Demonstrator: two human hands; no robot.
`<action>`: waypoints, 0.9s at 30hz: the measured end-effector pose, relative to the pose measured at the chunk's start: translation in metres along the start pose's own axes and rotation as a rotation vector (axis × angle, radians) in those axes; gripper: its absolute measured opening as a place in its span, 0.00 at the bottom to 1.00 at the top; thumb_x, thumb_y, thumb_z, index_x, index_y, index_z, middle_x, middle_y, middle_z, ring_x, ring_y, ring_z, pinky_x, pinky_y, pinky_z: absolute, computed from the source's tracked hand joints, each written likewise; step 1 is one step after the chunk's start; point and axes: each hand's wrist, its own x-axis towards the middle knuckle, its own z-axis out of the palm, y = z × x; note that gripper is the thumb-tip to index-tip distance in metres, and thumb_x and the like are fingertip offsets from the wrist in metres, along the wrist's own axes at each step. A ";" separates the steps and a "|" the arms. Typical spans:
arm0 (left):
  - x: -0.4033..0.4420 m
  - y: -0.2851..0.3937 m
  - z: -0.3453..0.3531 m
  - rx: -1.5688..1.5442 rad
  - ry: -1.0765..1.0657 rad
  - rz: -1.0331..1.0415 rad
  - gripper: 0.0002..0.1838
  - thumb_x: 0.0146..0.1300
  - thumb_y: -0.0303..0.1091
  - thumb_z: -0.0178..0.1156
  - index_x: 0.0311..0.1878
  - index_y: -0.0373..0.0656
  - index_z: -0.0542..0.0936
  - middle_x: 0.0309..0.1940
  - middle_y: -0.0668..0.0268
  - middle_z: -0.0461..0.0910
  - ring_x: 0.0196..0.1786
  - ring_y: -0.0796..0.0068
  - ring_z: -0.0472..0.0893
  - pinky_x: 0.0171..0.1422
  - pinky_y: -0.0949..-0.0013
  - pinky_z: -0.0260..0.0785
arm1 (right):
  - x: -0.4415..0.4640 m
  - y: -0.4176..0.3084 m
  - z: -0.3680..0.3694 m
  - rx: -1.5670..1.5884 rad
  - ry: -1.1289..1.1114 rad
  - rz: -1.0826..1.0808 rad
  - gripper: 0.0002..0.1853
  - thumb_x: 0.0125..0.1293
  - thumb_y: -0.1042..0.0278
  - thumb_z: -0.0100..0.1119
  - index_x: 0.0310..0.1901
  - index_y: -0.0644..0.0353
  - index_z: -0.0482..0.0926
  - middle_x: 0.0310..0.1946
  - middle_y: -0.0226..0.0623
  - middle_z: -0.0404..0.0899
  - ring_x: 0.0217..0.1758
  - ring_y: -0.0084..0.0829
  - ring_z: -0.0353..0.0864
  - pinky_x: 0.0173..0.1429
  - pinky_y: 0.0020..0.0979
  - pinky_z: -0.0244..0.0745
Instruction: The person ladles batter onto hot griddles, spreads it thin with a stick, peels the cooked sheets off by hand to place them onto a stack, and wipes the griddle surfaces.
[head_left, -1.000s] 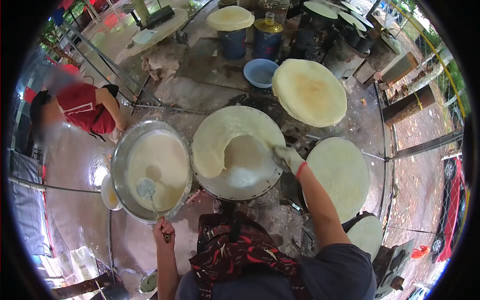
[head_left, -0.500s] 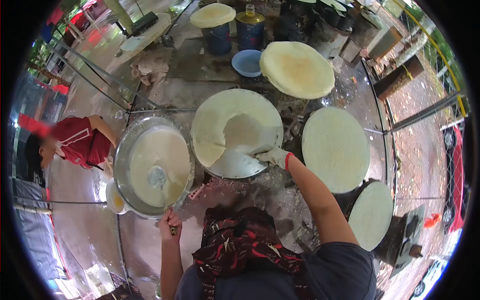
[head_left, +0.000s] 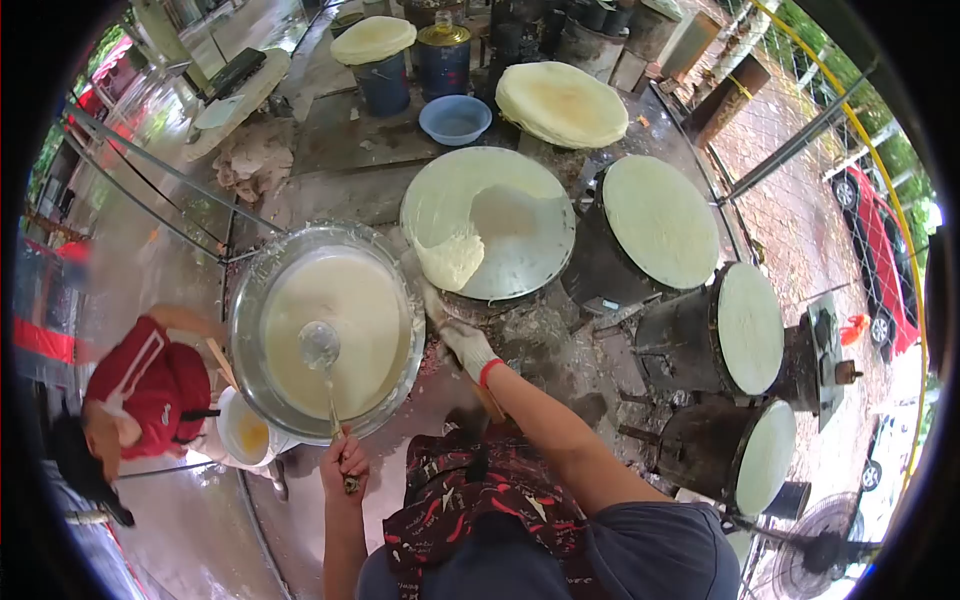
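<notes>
My left hand [head_left: 346, 460] is closed around the handle of a ladle [head_left: 319, 344], whose bowl lies in pale batter [head_left: 290, 300] filling a wide metal basin [head_left: 240, 340]. My right hand [head_left: 466, 347], in a white glove with a red cuff, is closed on a long flat scraper [head_left: 432, 302]; its wooden end shows below the wrist. The scraper is blurred between the basin and a round griddle [head_left: 535, 270]. Thin dough sheet [head_left: 440, 195] covers the griddle's left and far part, with a crumpled fold [head_left: 455, 262] at the near left. Bare metal shows elsewhere.
Several drum stoves carry pale rounds [head_left: 660, 222] along the right. A stack of flat rounds [head_left: 562, 105] and a blue bowl [head_left: 455, 120] lie beyond the griddle. At left, a person in a red top [head_left: 160, 390] stands beside a white bucket [head_left: 245, 430].
My right hand has moved from the griddle's near right to beside the basin. The sheet's near-left edge is now crumpled. The view has shifted, and the person at left appears closer.
</notes>
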 end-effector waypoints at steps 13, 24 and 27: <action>-0.035 0.023 -0.041 -0.140 -0.116 -0.082 0.15 0.66 0.28 0.43 0.54 0.39 0.71 0.22 0.71 0.60 0.14 0.86 0.58 0.18 0.80 0.56 | 0.009 0.043 0.016 -0.030 0.521 -0.245 0.16 0.65 0.61 0.51 0.48 0.63 0.75 0.23 0.30 0.75 0.22 0.22 0.69 0.26 0.28 0.65; -0.037 -0.022 0.004 -0.087 -0.259 -0.066 0.15 0.70 0.31 0.41 0.56 0.38 0.69 0.22 0.70 0.60 0.14 0.86 0.60 0.20 0.80 0.59 | 0.016 0.060 -0.075 -0.272 0.539 -0.206 0.20 0.64 0.57 0.47 0.50 0.63 0.74 0.43 0.55 0.78 0.49 0.52 0.76 0.53 0.39 0.69; -0.034 -0.047 0.020 -0.056 -0.274 -0.044 0.14 0.70 0.31 0.41 0.55 0.39 0.69 0.23 0.70 0.60 0.14 0.87 0.59 0.20 0.80 0.59 | 0.015 0.057 -0.085 -0.273 0.391 -0.311 0.20 0.64 0.56 0.48 0.50 0.64 0.74 0.44 0.55 0.77 0.49 0.52 0.75 0.53 0.38 0.68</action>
